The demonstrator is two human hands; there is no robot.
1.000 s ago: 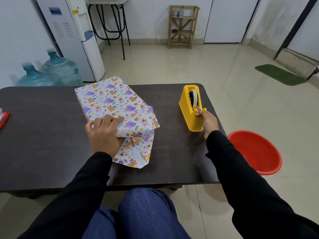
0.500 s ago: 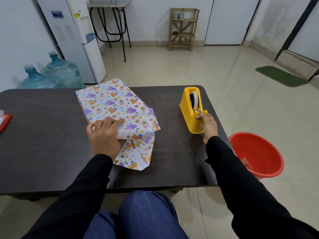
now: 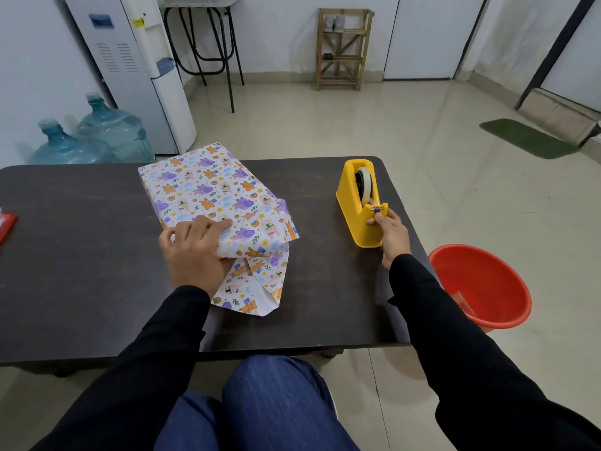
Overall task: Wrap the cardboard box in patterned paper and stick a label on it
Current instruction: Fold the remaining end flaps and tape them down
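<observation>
Cardboard box (image 3: 201, 190), rectangular, wrapped in glossy cartoon-animal paper (image 3: 257, 288), flap loose on the dark bench (image 3: 81, 249). Left hand (image 3: 192, 252) presses flat on it; right hand (image 3: 392, 234) pinches tape (image 3: 367, 187) at a yellow plastic dispenser (image 3: 353, 209).

The patterned paper (image 3: 208, 193) hides the box entirely. The left edge cuts a red thing (image 3: 6, 226). Any tape at the right hand (image 3: 392, 234) is too small to tell.
</observation>
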